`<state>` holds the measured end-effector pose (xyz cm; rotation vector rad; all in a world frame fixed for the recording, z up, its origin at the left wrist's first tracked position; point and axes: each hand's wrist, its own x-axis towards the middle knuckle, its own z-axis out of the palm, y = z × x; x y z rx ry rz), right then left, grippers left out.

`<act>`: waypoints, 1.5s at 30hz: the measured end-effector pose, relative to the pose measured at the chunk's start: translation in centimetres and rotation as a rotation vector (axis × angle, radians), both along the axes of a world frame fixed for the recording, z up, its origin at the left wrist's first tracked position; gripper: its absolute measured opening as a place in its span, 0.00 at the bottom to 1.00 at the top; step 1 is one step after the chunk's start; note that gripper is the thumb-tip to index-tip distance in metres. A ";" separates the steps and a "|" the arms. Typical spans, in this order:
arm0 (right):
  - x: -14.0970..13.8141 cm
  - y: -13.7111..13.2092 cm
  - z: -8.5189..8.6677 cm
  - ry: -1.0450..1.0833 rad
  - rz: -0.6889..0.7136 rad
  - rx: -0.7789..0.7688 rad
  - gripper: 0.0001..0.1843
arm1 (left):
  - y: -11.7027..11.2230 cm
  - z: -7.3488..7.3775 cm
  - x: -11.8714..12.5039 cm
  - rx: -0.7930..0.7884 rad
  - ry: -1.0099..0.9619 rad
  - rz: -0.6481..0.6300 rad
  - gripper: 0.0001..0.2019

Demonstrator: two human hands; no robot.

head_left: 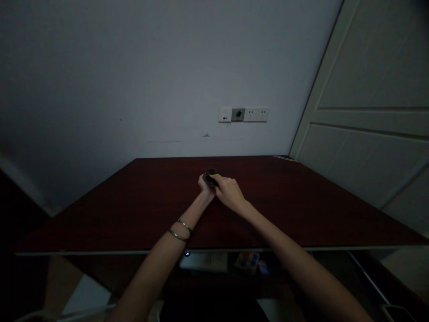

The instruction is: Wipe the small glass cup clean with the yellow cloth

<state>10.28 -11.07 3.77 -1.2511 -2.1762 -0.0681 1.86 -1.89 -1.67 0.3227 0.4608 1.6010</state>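
Above the dark red table (161, 192) my two hands meet near its middle. My left hand (203, 184), with two bangles on its wrist, is closed around a small dark, rounded thing (209, 171) whose kind the dim light hides. Close against it, my right hand (231, 189) is closed, back of the hand up. A small yellow and black piece (216, 175) shows at its thumb and fingers, partly covered by them. I cannot tell whether this piece is inside the dark thing or only touching it.
A pale wall with sockets and a switch (243, 115) rises behind the table. On the right stands a white panelled door (365, 112). Under the table's front edge, a shelf holds a pale flat item (204, 262) and a small colourful box (247, 261).
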 end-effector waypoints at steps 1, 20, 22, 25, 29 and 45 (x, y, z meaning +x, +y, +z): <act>-0.3 0.1 0.0 0.045 0.022 -0.015 0.21 | 0.1 -0.2 -0.1 0.014 0.001 0.007 0.17; 5.9 5.8 -3.9 -0.178 0.417 0.092 0.20 | 1.6 1.2 -4.2 -0.094 0.011 -0.145 0.27; 5.1 5.6 -4.6 -0.231 0.444 0.093 0.19 | 1.7 1.3 -4.4 -0.090 -0.005 -0.152 0.27; 4.2 4.9 -5.3 -0.230 0.504 0.060 0.19 | 1.7 1.3 -4.6 -0.096 0.000 -0.150 0.27; 4.1 4.1 -5.1 -0.143 0.542 -0.101 0.30 | 1.6 1.4 -4.4 -0.080 0.008 -0.144 0.28; 2.4 7.7 -1.7 0.742 0.147 -0.226 0.28 | -1.1 2.7 -3.3 0.273 0.155 -0.306 0.10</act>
